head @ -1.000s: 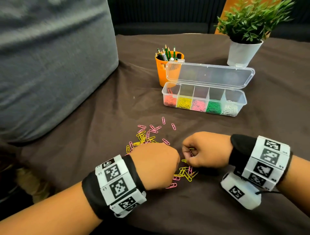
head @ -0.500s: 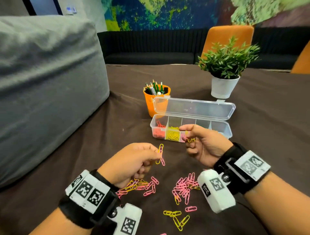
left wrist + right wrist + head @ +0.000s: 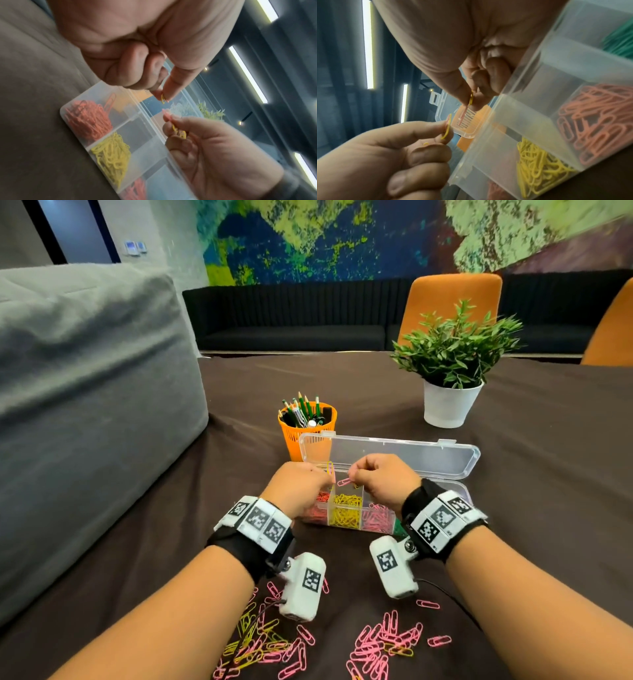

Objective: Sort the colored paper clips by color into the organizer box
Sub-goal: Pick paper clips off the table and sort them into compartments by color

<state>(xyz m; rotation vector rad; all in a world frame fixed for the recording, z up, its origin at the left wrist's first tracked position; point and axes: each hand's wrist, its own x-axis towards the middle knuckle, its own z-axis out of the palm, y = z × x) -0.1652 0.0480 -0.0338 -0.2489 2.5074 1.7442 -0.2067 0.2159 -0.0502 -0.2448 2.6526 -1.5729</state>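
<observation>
The clear organizer box lies open, its compartments holding red, yellow, pink and green clips. Both hands hover over its left half. My left hand pinches a yellow paper clip upright between thumb and finger; the same yellow clip shows in the left wrist view. My right hand pinches a pink clip together with yellow clips. The two hands' fingertips are a short gap apart above the yellow compartment.
The box's lid stands open behind the hands. An orange pencil cup and a potted plant stand farther back. A grey cushion fills the left. Loose pink and yellow clips lie under my forearms.
Both hands lifted off the loose pile with clips and moved forward over the box. The head view tilted up.
</observation>
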